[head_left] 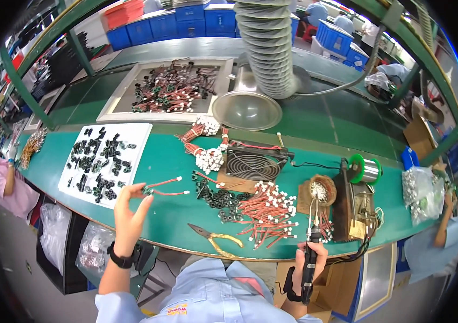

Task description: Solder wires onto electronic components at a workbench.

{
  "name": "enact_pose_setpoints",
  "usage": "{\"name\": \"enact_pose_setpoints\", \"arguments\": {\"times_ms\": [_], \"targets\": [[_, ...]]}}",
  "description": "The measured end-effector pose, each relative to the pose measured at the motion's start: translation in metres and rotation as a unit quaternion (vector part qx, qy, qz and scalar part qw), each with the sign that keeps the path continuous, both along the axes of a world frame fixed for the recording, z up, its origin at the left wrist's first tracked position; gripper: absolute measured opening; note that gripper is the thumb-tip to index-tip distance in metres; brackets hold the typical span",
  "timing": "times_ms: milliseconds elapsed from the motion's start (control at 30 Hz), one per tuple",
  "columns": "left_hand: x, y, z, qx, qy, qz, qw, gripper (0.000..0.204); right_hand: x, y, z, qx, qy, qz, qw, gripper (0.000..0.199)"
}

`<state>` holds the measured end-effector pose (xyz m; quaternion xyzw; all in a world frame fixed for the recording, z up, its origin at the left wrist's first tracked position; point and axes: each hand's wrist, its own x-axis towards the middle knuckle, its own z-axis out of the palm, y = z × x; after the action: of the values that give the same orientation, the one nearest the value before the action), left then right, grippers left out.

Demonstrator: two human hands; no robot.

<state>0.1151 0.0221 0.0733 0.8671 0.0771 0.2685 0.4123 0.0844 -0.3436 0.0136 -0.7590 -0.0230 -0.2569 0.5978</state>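
Observation:
My left hand is raised over the near left of the table, thumb and forefinger closed on a small dark part with red wire leads. Two leads run out to the right and end in white plugs. My right hand grips a soldering iron by its black handle, near the table's front edge. The iron's metal shaft points away from me, its tip by a round brown pot with silvery stuff inside. Between my hands lie pliers with yellow handles and a heap of red leads with white plugs.
A white board with rows of black parts lies left. Behind the heap stands a black fan, beside bundled leads. A solder spool sits right. A grey duct hood hangs beyond, next to a framed tray. Co-workers sit both sides.

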Motion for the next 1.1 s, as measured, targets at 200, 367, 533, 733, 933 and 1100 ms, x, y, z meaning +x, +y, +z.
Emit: {"name": "enact_pose_setpoints", "arguments": {"times_ms": [200, 367, 533, 733, 933, 1100], "targets": [[0.050, 0.005, 0.006, 0.021, 0.003, -0.067, 0.998, 0.029, 0.004, 0.004, -0.017, -0.010, 0.000, 0.001, 1.000, 0.027], [0.082, 0.001, 0.001, -0.017, 0.061, -0.109, 0.992, 0.031, 0.008, -0.002, -0.035, -0.090, -0.018, -0.016, 0.996, 0.026], [0.077, -0.002, 0.006, -0.017, 0.074, -0.125, 0.989, 0.031, 0.017, 0.001, -0.035, -0.078, -0.067, -0.029, 0.994, 0.026], [0.014, 0.002, -0.005, -0.100, 0.100, -0.078, 0.987, 0.030, 0.019, 0.003, -0.028, -0.120, -0.058, -0.007, 0.991, 0.025], [-0.024, -0.001, -0.025, -0.070, 0.115, -0.005, 0.991, 0.031, 0.017, 0.008, -0.024, -0.154, -0.049, 0.071, 0.984, 0.022], [-0.044, -0.011, -0.042, 0.010, 0.118, 0.020, 0.993, 0.030, 0.007, 0.041, -0.003, -0.127, -0.026, 0.183, 0.974, 0.026]]}}
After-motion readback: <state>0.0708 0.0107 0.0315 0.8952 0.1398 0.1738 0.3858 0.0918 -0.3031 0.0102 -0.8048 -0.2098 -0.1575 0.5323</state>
